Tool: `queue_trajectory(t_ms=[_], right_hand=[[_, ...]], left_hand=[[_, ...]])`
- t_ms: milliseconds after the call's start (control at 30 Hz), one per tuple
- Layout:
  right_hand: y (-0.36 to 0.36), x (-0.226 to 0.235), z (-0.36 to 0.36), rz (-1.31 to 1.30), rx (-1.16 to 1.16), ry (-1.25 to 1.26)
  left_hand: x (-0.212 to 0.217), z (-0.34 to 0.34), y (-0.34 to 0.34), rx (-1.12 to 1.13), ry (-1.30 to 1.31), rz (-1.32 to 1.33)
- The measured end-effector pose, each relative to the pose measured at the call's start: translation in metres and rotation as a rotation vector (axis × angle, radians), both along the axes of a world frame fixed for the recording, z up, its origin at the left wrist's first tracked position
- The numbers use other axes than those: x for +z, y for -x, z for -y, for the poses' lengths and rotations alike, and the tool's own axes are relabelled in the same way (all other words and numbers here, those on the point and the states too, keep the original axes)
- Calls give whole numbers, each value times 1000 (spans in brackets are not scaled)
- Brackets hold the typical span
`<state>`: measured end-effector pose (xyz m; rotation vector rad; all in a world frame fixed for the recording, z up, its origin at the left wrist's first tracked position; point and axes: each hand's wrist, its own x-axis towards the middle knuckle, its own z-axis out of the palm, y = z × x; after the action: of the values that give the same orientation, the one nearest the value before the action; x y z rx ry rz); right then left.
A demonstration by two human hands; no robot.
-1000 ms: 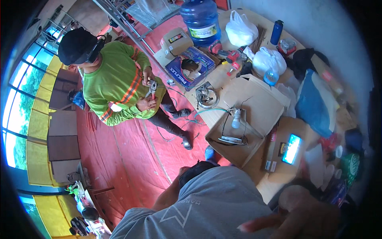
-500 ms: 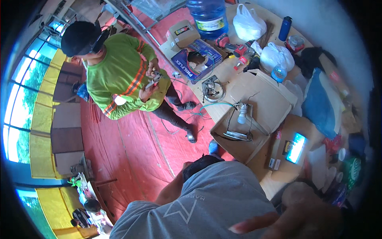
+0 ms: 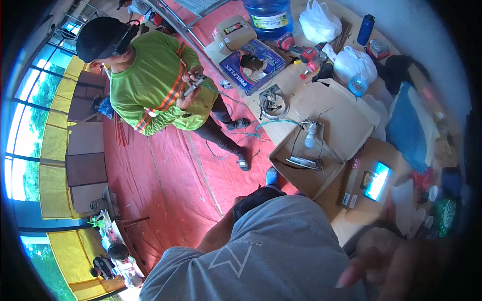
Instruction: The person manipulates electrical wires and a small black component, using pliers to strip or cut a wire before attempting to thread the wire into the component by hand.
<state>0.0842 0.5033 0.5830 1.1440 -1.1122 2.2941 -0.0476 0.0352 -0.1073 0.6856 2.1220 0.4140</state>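
My right hand (image 3: 389, 266) is close to the camera at the lower right, dark and blurred. Its fingers are stretched and apart, with nothing visible between them. My left forearm (image 3: 218, 238) runs beside my grey shirt (image 3: 281, 241) toward dark cloth (image 3: 253, 199); the left fingers are hidden there. Past my right hand, a glowing phone-like screen (image 3: 376, 181) lies on a cardboard box (image 3: 364, 205). Farther off, an open carton (image 3: 346, 118) holds a white light bulb (image 3: 310, 136) with wires and a metal frame around it.
A co-worker in a green top (image 3: 150, 75) stands at the left, holding a pliers-like tool (image 3: 193, 88). The table bears a blue box (image 3: 253, 67), a red drill (image 3: 301, 50), a water jug (image 3: 268, 20) and white bags (image 3: 321, 25). Green wire (image 3: 276, 122) crosses the table edge.
My right hand has drawn toward the right, its fingertip leaving my shirt's middle. The whole view has shifted slightly. The co-worker's hands and tool have turned a little.
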Motion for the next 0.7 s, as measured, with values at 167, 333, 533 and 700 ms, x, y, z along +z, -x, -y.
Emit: queue_trajectory(t_ms=[167, 333, 533, 700], right_hand=[[-2, -1, -3, -3, 17, -29], [3, -5, -13, -24, 74, -56], [8, -30, -39, -247, 177, -245], [15, -19, -28, -222, 143, -204]], left_hand=[[0, 3, -4, 3, 0, 5], [1, 4, -4, 2, -5, 5], [3, 6, -7, 4, -6, 10], [6, 7, -2, 5, -3, 12]])
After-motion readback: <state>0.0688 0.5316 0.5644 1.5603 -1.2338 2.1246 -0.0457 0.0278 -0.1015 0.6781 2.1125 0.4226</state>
